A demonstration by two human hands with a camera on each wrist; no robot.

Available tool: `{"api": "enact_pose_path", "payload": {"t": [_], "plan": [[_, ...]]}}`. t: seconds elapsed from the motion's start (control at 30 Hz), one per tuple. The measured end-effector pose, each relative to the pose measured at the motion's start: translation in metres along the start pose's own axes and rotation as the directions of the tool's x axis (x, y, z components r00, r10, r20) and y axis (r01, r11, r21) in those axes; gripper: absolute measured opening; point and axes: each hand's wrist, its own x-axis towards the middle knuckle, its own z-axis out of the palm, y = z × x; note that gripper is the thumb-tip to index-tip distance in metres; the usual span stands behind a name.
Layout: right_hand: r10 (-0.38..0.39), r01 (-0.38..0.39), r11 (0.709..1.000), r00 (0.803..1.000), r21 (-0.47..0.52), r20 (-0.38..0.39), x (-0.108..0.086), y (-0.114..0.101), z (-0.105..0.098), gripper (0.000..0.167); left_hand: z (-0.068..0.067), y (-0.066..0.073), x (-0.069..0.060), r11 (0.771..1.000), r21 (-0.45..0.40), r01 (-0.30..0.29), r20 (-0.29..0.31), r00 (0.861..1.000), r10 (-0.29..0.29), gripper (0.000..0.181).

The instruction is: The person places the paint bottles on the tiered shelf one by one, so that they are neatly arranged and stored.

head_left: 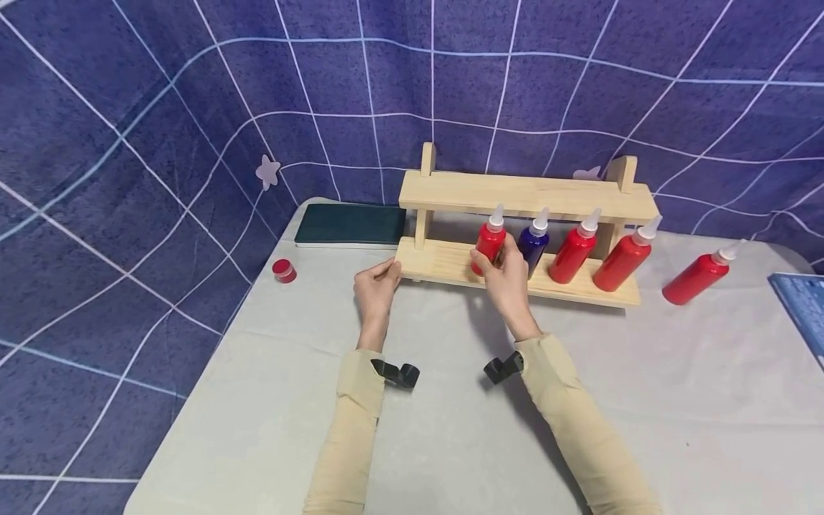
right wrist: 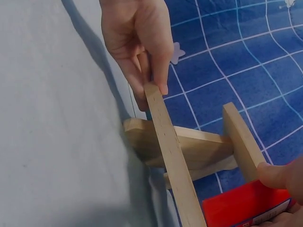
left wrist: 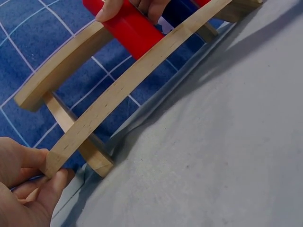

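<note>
A two-tier wooden rack (head_left: 444,259) stands at the back of the table. My left hand (head_left: 376,292) pinches the left end of its lower shelf between thumb and fingers, plain in the left wrist view, where the shelf edge (left wrist: 106,101) runs off from the fingertips. With my right hand (head_left: 507,280) I grip a red squeeze bottle (head_left: 491,243) with a pale nozzle, upright on the lower shelf. Just right of it stands a blue squeeze bottle (head_left: 533,247), partly behind my right hand. Two more red bottles, one (head_left: 571,256) and another (head_left: 621,263), follow along the shelf.
Right of the rack another red bottle (head_left: 697,279) stands on the white table. A dark green flat book or case (head_left: 350,224) lies behind my left hand, with a small red-lidded jar (head_left: 284,271) to its left. A blue book (head_left: 801,304) lies at the right edge.
</note>
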Motion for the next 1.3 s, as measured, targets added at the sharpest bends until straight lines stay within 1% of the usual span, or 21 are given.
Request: {"api": "enact_pose_path", "payload": {"t": [0.27,0.43,0.53,0.6,0.73,0.8,0.9,0.97,1.07,1.13,1.17,1.3], "plan": [[-0.013,0.014,0.997,1.000,-0.070,0.013,0.000,-0.001,0.000,0.050,0.000,-0.001,0.000,1.000,0.002,0.000,-0.002,1.000,0.000,0.024],[-0.027,0.029,0.998,0.999,-0.055,0.033,-0.001,-0.004,-0.002,0.064,0.001,0.000,0.000,1.000,0.006,0.005,0.004,1.000,-0.005,0.024],[-0.068,0.069,0.997,0.997,-0.036,0.038,-0.003,-0.008,-0.005,0.070,0.001,0.001,0.000,1.000,0.002,0.014,0.010,1.000,-0.014,0.025],[-0.101,0.103,0.994,0.994,-0.042,0.036,-0.005,-0.012,-0.008,0.073,0.001,0.002,-0.001,1.000,0.000,0.019,0.014,1.000,-0.019,0.025],[-0.173,0.175,0.982,0.985,-0.074,0.028,-0.010,-0.024,-0.013,0.074,-0.001,0.002,0.000,1.000,0.012,0.025,0.018,1.000,-0.025,0.025],[-0.212,0.213,0.974,0.977,-0.075,0.025,-0.013,-0.032,-0.016,0.074,-0.002,0.000,0.001,1.000,0.019,0.023,0.013,1.000,-0.023,0.025],[-0.270,0.272,0.961,0.962,-0.061,0.028,-0.020,-0.043,-0.023,0.073,-0.003,-0.001,0.001,1.000,0.026,0.009,0.008,1.000,-0.010,0.025],[-0.309,0.309,0.951,0.951,-0.011,0.032,-0.025,-0.051,-0.029,0.073,-0.003,-0.002,0.001,1.000,0.025,0.004,0.008,1.000,-0.004,0.025],[-0.355,0.354,0.935,0.935,0.037,0.028,-0.032,-0.063,-0.042,0.073,-0.002,-0.002,0.000,1.000,0.027,0.012,0.017,1.000,-0.012,0.026],[-0.369,0.367,0.927,0.929,0.072,0.016,-0.037,-0.070,-0.052,0.073,-0.001,-0.002,0.000,0.999,0.029,0.023,0.024,0.999,-0.024,0.026],[-0.371,0.369,0.926,0.929,0.074,0.007,-0.039,-0.072,-0.058,0.073,-0.001,-0.002,0.000,0.999,0.027,0.029,0.024,0.999,-0.029,0.027],[-0.371,0.373,0.919,0.928,0.129,-0.046,-0.042,-0.080,-0.080,0.071,-0.001,-0.002,0.001,0.999,0.023,0.026,0.018,0.999,-0.026,0.026]]}}
